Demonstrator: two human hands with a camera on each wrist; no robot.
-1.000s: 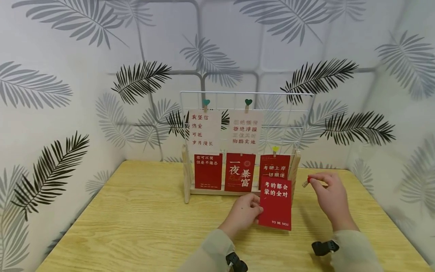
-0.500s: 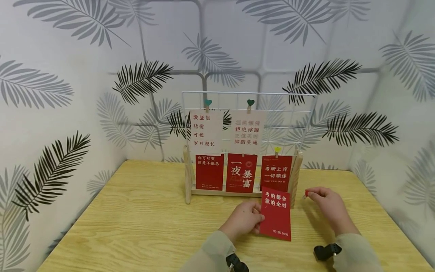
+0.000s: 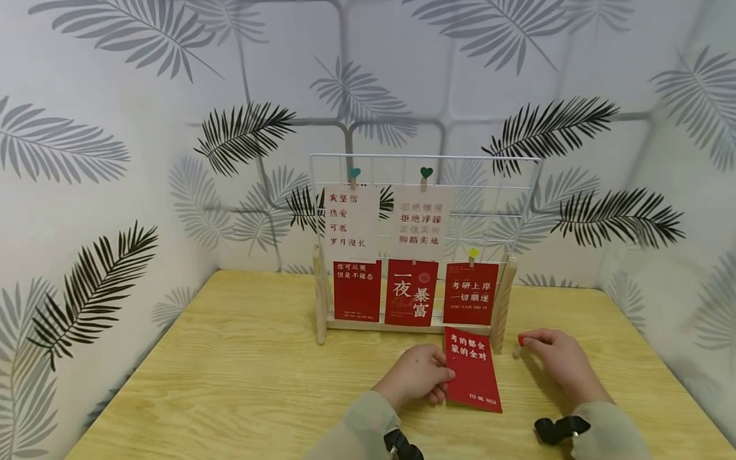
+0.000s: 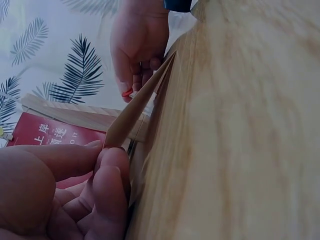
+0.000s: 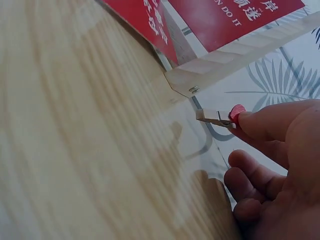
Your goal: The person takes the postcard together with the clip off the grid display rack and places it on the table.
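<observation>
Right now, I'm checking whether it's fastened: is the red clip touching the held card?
Apart: the right wrist view shows a clear gap between the red clip and the held card.

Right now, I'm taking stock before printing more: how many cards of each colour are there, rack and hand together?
Red: 4 (1 held card in the left hand, 3 lower cards on the rack)
White: 2 (upper cards on the rack)
Total: 6
</observation>
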